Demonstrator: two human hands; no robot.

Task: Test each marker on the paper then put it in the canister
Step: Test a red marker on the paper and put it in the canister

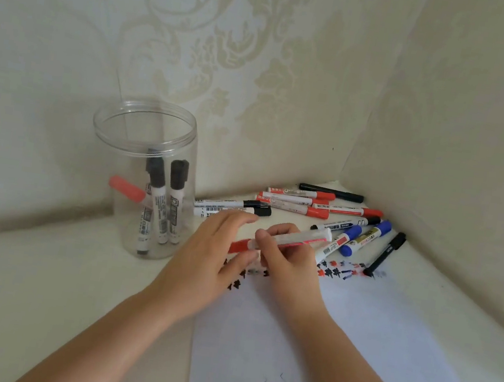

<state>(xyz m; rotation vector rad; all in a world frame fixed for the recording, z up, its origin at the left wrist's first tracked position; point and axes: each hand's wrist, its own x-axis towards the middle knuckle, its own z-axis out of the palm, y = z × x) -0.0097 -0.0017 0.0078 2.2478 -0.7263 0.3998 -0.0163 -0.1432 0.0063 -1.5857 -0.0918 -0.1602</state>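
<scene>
Both hands hold a red-capped white marker (282, 240) above scribbled white paper (353, 334). The left hand (212, 259) pinches its cap; the right hand (289, 261) has a closed grip on the barrel. A clear plastic canister (149, 131) stands left.

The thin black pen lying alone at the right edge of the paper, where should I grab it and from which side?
Grip the thin black pen around the middle of its slim barrel, coming from above and from the right. It lies flat and slanted, tip toward you on the white paper, with bare surface on its right; the blue-capped markers crowd its left side.
</scene>
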